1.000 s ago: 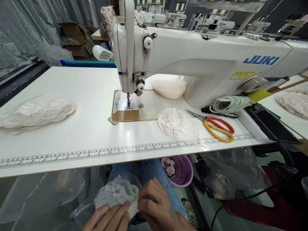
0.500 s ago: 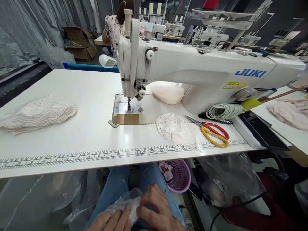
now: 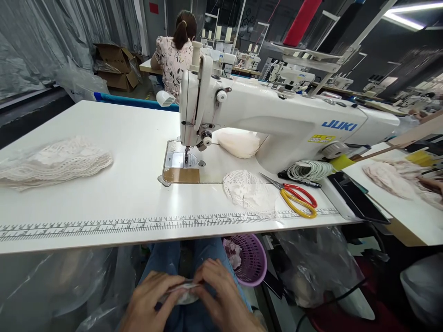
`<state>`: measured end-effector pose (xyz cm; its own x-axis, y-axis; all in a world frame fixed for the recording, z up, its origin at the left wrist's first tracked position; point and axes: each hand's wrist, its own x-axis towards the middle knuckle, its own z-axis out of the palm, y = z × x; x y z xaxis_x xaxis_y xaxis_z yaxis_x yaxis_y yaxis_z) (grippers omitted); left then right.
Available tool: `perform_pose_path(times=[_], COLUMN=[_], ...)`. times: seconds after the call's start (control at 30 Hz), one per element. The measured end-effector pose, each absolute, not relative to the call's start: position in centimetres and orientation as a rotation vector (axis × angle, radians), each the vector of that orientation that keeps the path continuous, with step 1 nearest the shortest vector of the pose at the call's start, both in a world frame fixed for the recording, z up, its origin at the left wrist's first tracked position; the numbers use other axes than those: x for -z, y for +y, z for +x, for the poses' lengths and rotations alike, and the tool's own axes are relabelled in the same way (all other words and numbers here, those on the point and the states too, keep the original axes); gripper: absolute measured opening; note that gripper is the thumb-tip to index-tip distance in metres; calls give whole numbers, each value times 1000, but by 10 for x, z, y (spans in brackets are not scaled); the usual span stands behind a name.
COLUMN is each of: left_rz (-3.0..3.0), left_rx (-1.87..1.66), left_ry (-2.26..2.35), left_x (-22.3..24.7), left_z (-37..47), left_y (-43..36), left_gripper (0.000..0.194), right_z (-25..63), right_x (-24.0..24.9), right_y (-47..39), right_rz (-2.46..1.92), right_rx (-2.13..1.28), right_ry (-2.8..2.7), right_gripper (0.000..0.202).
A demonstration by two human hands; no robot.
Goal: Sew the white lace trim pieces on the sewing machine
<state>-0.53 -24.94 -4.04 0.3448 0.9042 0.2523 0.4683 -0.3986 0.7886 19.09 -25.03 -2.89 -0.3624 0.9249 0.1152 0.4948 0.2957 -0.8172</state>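
Note:
Over my lap, below the table edge, my left hand (image 3: 152, 297) and my right hand (image 3: 221, 293) pinch a small white piece of fabric (image 3: 187, 295) between thumbs and fingers. The fabric is folded, and its lower part hangs between the hands; its exact shape is partly hidden. On the table above lies a white lace piece (image 3: 247, 191), with red and yellow handled scissors (image 3: 297, 198) beside it. The white sewing machine (image 3: 277, 108) stands behind them, its needle and presser foot over the metal plate. A pale padded cup-shaped piece (image 3: 238, 142) rests under the machine arm.
A stack of white lace pieces (image 3: 58, 161) lies at the left of the table. A printed ruler (image 3: 138, 226) runs along the front edge. A purple basket (image 3: 254, 260) holds crumpled fabric below. Right of the scissors are a coiled cord (image 3: 309, 170) and a dark tray (image 3: 360, 196). Another person (image 3: 176, 55) sits ahead.
Both hands have risen and come together at the fabric's upper edge, which is now folded between the fingertips. The view has tilted up and shifted slightly right.

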Motion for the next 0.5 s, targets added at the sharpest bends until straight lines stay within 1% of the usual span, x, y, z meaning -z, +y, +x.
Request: perform_pose_path(times=[0.03,0.1,0.2,0.3,0.5], left_rz=[1808,1472,1221,1154,1126], left_rx=[-780,-566,-522,-510,-562], left_ry=[1217,1202,1110,1057,1053], left_x=[42,43,43,41,41], left_z=[-5,-5,-8,-11,-7], left_y=[-246,-243,-243,-243,-243], left_gripper=[13,23,33,38,37], right_z=[192,194,195,194,190], right_x=[26,21,13,6,2], right_y=[-248,-244,-237,-234,-236], right_rz=[-1353,-1459,-1450,-1480,-1544], right_rx=[-1081,-1308,-1499,-1542,-1497], right_ry=[-1942,-1892,-1890,-1882,-1870], right_gripper=[7,6,3,3,9])
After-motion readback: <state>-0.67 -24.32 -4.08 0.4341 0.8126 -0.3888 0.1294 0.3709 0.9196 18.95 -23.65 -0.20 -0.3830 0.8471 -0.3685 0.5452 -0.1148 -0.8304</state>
